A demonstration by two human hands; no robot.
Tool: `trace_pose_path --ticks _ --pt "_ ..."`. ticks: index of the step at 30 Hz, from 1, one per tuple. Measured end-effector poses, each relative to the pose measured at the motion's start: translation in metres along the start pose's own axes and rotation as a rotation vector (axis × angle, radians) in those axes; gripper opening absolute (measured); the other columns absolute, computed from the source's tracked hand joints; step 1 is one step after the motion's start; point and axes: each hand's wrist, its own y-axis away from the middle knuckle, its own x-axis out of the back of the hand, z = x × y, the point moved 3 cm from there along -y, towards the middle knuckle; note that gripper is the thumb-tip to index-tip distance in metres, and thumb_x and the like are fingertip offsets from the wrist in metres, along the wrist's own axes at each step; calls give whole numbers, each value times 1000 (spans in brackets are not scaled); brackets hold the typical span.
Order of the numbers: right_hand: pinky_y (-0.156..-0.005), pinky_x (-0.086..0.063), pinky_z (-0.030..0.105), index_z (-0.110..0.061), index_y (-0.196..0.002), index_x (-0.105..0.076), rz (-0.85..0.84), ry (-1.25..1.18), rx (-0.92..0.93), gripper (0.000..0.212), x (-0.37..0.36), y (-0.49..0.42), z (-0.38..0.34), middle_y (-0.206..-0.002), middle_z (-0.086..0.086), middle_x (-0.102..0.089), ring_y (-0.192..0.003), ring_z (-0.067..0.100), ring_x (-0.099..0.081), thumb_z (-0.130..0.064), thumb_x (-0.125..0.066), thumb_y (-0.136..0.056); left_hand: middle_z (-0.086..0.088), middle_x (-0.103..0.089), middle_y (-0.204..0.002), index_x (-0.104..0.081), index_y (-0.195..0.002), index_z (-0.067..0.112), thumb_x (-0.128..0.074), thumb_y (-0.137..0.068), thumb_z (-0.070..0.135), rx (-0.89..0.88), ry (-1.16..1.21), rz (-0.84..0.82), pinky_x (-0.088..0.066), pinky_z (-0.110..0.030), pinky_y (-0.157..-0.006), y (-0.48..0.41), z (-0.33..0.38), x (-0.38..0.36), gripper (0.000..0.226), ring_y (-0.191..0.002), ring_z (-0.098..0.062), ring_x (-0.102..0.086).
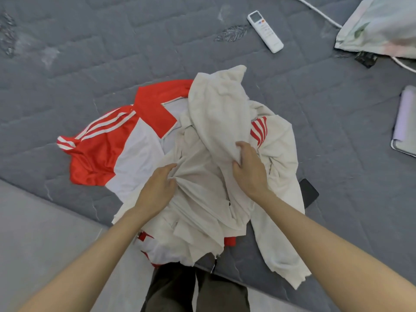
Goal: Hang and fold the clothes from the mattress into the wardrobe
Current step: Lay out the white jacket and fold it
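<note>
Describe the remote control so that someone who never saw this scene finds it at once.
Start at the grey quilted mattress and look past the cream hoodie toward the top right. The remote control lies flat there, alone, left of the white cable. It is the only slim white bar with a small screen and coloured buttons.

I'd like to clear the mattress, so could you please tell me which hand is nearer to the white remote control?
Right. The right hand grips the cream garment below the remote control, slightly to its left; the left hand is lower and further left.
</note>
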Motion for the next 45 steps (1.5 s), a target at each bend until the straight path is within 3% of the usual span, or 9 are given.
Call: trace_pose_path --ticks 8,11,14,23,26,30,33,41,45 --pt "-61 -31 30 -30 -108 -50 182 108 -251 32 78 88 48 -93 -16 -55 -63 11 -45 -18 -56 -79 -3 -40 -146 -37 -145 22 -43 -100 18 -175 -59 -110 -31 -24 -103 -12 80 -17 46 -131 -17 -41" --pt "-66 -33 31 -27 -103 -52 159 125 -598 26 91 135 86 -103 -4 -60 -74 17 -46 -16 -55 -80 -3 -40 -146 -37 -145 22 -44 -99 19 -229 -62 -171 -33 -28 -105 -10 111 -36 47 -130 -18 -42" --pt "-84 -41 34 -24 -115 -53 -169 175 -798 30 84 166 114 -125 6 -51 -104 26 -50 -15 -50 -86 -4 -40 -145 -36 -145 22 -47 -97 21 -236 -98 -217 -35 -32 -105 -8 134 -58 49 -128 -20 -43" --pt "-112 -27 41 -27 -150 -14 -69 -4 -379 88 54 106 87 -157 2 -18 -140 27 -24 -44 -68 -82 -5 -40 -148 -11 -153 19 -68 -87 31 -51 121 -184 -36 -40 -109 -24 132 -90 88 -133 -25 -42" --pt "-108 -31 48 -39 -148 13 -178 36 -398 115 24 85 78 -159 3 -1 -141 32 -20 -53 -74 -73 -5 -59 -117 -36 -145 19 -70 -85 31 1 123 -139 -45 -33 -94 -40 122 -93 70 -109 -24 -57" --pt "-83 -44 38 -32 -139 -30 -61 208 -404 66 13 76 82 -145 13 -25 -112 31 -45 -46 -65 -84 1 -69 -104 -67 -114 17 -69 -86 22 -88 124 -174 -43 -18 -72 -46 120 -93 28 -88 -14 -60" --pt "-66 -36 29 -19 -121 -48 23 118 -319 28 22 78 81 -126 10 -43 -93 25 -50 -29 -50 -95 6 -67 -97 -67 -107 22 -68 -87 23 -83 169 -202 -50 -30 -80 -39 128 -90 20 -86 -14 -59" --pt "-64 -41 38 -15 -110 -45 337 -28 -358 20 132 118 118 -105 3 -48 -79 33 -53 -15 -51 -90 -4 -59 -81 -61 -102 14 -59 -94 16 -116 370 -441 -60 -31 -65 -14 257 -123 8 -69 -9 -62" --pt "-63 -31 34 -13 -103 -44 567 -148 -411 17 214 135 153 -96 -1 -43 -75 24 -46 -21 -55 -92 -6 -60 -101 -60 -106 18 -54 -97 18 -113 478 -556 -60 -29 -65 6 349 -170 11 -91 -18 -62"
